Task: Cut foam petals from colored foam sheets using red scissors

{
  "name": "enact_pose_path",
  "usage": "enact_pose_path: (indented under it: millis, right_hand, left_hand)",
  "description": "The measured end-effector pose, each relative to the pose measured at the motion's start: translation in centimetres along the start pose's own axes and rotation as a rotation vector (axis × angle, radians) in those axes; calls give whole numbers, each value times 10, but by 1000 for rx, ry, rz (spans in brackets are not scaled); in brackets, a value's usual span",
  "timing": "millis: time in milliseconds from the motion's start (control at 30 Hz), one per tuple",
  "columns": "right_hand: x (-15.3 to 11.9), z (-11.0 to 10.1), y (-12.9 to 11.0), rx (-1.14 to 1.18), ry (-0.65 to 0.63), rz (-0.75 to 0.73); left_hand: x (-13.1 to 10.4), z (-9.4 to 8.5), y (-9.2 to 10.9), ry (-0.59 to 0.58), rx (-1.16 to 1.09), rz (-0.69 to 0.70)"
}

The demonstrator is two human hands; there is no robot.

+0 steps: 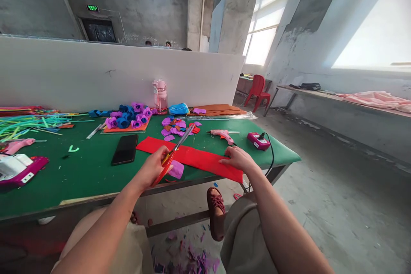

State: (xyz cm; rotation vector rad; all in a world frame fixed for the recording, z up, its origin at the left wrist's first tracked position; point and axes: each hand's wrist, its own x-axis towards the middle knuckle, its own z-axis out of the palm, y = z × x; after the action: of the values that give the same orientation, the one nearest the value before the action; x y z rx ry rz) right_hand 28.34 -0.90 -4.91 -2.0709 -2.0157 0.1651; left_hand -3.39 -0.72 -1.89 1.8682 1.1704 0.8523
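Observation:
My left hand [156,163] is closed around the orange handles of a pair of scissors [183,138], whose blades point up and away over a long red paper strip [199,157]. Near the strip's right end rests my right hand [236,158], its fingers bent over the edge; whether they pinch the paper is hard to see. The strip lies slantwise across the front of the green table [90,175] and its right end reaches the table edge. Just below the scissors sits a purple paper piece [176,169].
A black phone [125,150] lies left of the strip. Behind it are paper flowers [130,116] and cut petals [175,127]. A pink glue gun [222,135] and a corded power strip [258,141] stand right. A pink bottle [159,96] is near the white partition [122,72].

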Motion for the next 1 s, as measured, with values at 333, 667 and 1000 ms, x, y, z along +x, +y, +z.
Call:
enact_pose_path:
  millis: [333, 667, 1000]
  right_hand:
    - [-7, -4, -10, 368, -114, 68]
    - [-62, -6, -33, 965, -291, 191]
    - [-152, -10, -51, 1457, -375, 375]
  left_hand:
    - [4, -1, 3, 16, 30, -1]
    - [16, -1, -13, 118, 124, -17]
    - [10, 11, -11, 166, 379, -11]
